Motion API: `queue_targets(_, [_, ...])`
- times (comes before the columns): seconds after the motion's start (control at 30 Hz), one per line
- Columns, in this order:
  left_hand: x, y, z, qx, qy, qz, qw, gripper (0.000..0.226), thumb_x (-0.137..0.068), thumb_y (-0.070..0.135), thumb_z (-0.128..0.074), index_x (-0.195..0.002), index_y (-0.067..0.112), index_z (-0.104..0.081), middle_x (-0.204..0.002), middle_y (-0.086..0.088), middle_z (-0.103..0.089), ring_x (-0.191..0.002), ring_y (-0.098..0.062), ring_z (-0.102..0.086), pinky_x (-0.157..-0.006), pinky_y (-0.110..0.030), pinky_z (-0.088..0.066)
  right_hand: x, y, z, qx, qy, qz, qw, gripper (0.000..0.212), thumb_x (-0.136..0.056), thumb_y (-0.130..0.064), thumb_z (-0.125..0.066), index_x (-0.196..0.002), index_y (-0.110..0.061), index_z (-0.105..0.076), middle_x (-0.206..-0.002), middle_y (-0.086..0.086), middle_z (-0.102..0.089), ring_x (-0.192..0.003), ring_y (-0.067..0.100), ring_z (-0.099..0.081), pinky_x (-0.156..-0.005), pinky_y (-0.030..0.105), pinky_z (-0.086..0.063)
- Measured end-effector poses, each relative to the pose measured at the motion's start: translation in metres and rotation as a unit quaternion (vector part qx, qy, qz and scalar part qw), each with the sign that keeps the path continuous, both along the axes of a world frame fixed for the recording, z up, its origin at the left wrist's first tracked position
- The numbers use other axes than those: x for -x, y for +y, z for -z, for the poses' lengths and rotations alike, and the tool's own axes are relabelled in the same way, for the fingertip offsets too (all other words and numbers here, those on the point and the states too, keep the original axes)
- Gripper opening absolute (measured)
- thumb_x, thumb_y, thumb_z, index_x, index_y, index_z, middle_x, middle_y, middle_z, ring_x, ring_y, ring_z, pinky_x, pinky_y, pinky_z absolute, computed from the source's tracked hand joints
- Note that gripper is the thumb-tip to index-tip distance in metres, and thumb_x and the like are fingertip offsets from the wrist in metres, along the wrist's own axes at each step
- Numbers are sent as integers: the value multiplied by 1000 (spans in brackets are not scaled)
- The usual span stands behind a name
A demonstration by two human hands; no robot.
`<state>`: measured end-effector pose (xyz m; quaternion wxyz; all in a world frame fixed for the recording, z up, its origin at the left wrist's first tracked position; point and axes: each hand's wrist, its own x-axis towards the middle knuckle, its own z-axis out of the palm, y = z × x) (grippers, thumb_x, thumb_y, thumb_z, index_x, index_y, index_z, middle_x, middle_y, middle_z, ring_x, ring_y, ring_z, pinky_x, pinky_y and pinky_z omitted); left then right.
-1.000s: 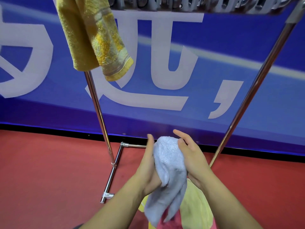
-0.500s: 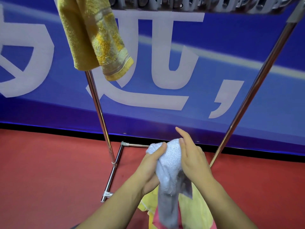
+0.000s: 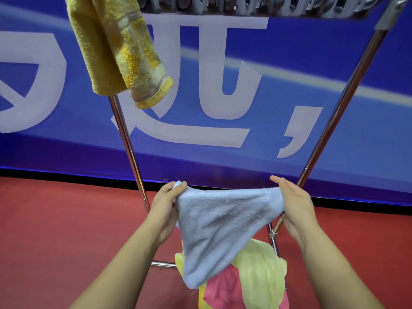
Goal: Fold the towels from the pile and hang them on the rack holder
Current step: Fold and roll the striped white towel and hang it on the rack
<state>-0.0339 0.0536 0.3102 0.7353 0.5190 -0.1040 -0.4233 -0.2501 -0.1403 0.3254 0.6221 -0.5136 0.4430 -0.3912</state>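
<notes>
I see my left hand [image 3: 166, 207] pinching one top corner of the pale blue towel [image 3: 219, 228] and my right hand [image 3: 294, 207] pinching the other; it hangs taut between them above the pile [image 3: 256, 277]; a yellow towel [image 3: 116, 47] drapes the rack [image 3: 245, 7].

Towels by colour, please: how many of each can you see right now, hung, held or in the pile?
Golden-yellow towel, hung on the rack: 1
Light blue towel, held between left hand and right hand: 1
Pale yellow towel, in the pile: 1
Pink towel, in the pile: 1
Total: 4
</notes>
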Motion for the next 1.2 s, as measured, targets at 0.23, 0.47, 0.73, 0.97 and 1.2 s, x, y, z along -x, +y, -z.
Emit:
queue_targets(0.23, [-18, 14, -6, -58, -113, -40, 991, 22, -96, 7, -64, -114, 16, -73, -88, -2, -72, -69, -12, -63, -60, -22, -47, 19, -21, 2, -76, -33, -111, 990, 28, -89, -8, -72, -118, -7, -71, -111, 17, -75, -95, 23, -74, -85, 37, -57])
queue_targets(0.47, [-22, 25, -5, -79, -262, -60, 960, 18, -96, 11, -68, -108, 18, -79, -104, 4, -80, -97, -3, -71, -90, -22, -52, 31, -29, 13, 209, 299, -151, 919, 11, -95, -12, -65, -101, -14, -74, -98, 0, -75, -96, 22, -68, -79, 30, -49])
queue_targets(0.73, [-13, 24, -11, -84, -330, -96, 935, 18, -99, 9, -65, -106, 19, -78, -98, 3, -78, -76, -7, -72, -62, -20, -59, 20, -18, 11, 47, 119, -94, 987, 20, -103, -28, -57, -118, -15, -63, -118, 0, -58, -74, 22, -60, -51, 31, -59])
queue_targets(0.97, [-19, 25, -10, -94, -304, -114, 941, 20, -100, 11, -64, -112, 22, -76, -106, -4, -73, -74, -11, -77, -75, -33, -65, 28, -21, 13, 76, 161, -226, 958, 26, -80, -6, -83, -105, -6, -76, -79, 1, -78, -73, 20, -70, -71, 24, -56])
queue_targets(1.2, [-27, 31, -3, -202, -460, -17, 865, 33, -93, 8, -70, -123, 22, -72, -100, 7, -74, -82, -6, -70, -85, -23, -55, 28, -21, 14, 70, 237, -164, 955, 18, -98, -22, -66, -98, -3, -64, -92, 7, -61, -57, 29, -69, -66, 53, -63])
